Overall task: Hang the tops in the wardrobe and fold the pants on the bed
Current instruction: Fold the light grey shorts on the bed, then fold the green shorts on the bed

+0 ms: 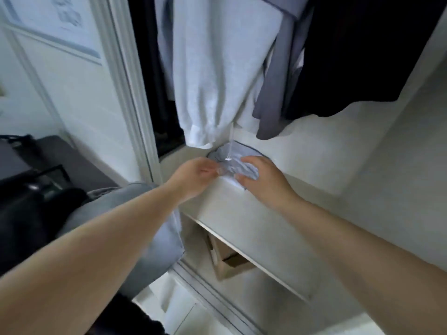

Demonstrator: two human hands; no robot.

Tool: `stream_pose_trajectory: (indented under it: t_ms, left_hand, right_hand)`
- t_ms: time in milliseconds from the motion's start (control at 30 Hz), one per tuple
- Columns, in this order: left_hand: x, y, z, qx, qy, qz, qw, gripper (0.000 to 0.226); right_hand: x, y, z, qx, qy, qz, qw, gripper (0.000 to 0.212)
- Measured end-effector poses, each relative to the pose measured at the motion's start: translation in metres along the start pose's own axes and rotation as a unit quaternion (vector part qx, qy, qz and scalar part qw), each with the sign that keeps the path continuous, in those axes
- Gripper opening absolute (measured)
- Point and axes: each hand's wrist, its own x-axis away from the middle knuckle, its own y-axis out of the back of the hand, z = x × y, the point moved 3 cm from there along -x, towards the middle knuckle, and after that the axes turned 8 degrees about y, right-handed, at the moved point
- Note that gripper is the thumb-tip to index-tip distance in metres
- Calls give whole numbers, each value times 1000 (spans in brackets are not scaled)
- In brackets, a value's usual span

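Observation:
A crumpled light blue-grey garment (235, 158) lies on the white wardrobe shelf (254, 221), and I cannot tell whether it is a top or pants. My left hand (196, 176) pinches its left edge. My right hand (262, 180) grips its right side, fingers curled into the cloth. Above it hang a white sweatshirt (217, 68) with a dangling drawstring, a grey top (275, 93) and a black garment (362, 56). A grey garment (145, 223) hangs under my left forearm.
The white wardrobe door frame (135, 112) stands to the left. Below the shelf a compartment holds a cardboard box (232, 259). A dark bag (36, 189) and dark furniture lie at the left. The wardrobe's right wall (399, 165) is close.

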Motion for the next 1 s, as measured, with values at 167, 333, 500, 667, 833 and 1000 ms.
stream_pose_trajectory:
  t_ms: [167,333,500,667,833,1000]
  left_hand:
    - [140,118,-3,107,69,-120,985,20]
    - [300,225,69,115,157,-289,937,16]
    - [536,301,165,137,279,-453,835,18]
    - [768,311,225,151,372,-550,733,25]
    - [960,293,247,139,458,-595,646,20]
    - [1088,259,261,153,496,-643,563,17]
  right_hand:
    - [38,-8,121,-57,79,28,995,44]
    - [68,-79,226,-92,150,100,979,45]
    - [140,-202,388,-92,288,229,925,44]
    - [267,-318,530,-115,377,350,849,44]
    - [408,-396,625,-110,457,456,756,47]
    - [518,-455,684,-82,503,529,679,46]
